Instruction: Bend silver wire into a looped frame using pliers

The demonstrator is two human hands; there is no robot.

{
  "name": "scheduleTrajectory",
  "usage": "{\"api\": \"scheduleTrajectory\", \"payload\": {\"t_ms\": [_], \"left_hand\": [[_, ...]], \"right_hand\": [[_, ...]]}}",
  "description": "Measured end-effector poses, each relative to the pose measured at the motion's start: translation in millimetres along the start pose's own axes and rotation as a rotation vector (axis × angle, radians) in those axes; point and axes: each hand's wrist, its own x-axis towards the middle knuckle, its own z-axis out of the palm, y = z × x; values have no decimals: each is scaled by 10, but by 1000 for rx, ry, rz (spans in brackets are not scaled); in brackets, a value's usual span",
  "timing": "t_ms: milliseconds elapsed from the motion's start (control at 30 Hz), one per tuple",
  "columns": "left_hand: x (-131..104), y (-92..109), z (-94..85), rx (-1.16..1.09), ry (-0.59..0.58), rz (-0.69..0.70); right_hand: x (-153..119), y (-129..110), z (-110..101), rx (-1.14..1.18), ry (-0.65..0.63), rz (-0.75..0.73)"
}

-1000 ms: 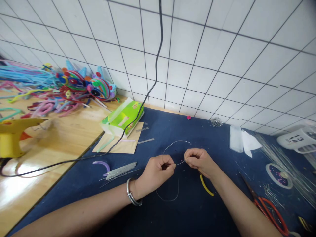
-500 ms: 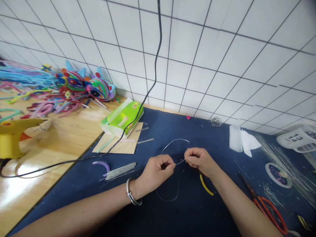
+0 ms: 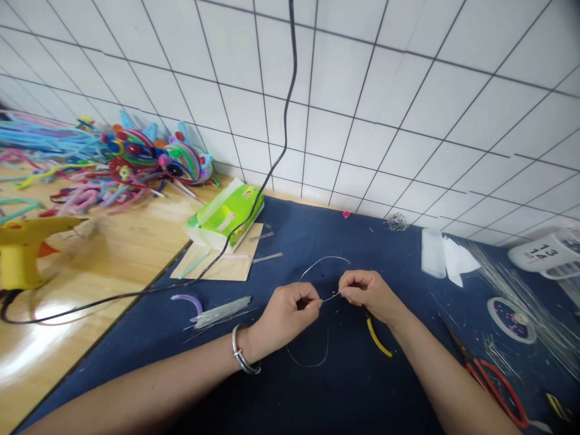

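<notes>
Left hand [image 3: 287,317]: I see the fingers pinched together on a thin wire [image 3: 330,298]
Right hand [image 3: 369,296]: fingers clamped on the same wire, near the left hand
Wire: spans the gap between both hands over the blue mat [image 3: 308,226]; the curved ends look like one piece, though too fine for me to be sure
Yellow handle [image 3: 378,338]: beside the right hand
Desk [image 3: 131,241]: bears a yellow glue gun [image 3: 22,251]
Scissors [image 3: 496,386]: red-handled, near the right forearm
</notes>
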Motion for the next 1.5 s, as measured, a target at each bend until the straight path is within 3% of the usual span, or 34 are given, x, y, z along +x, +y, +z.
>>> {"api": "scheduleTrajectory", "payload": {"t_ms": [200, 367, 567, 733, 867, 1067, 1500], "left_hand": [[25, -21, -17, 104, -24, 55], [23, -21, -18, 105, -37, 57], [39, -12, -17, -244, -149, -141], [57, -31, -6, -554, -164, -185], [62, -64, -3, -775, -156, -223], [70, -122, 2, -960, -184, -267], [71, -103, 28, -785, -58, -288]], "right_hand": [[-32, -160, -57, -325, -100, -112], [-44, -182, -30, -404, -82, -118], [-87, -272, 13, -314, -37, -96], [-91, -292, -24, -236, 28, -75], [-34, -180, -83, -542, 166, -125], [8, -8, -36, -921, 59, -220], [-18, 64, 140, -1363, 18, -377]]}}
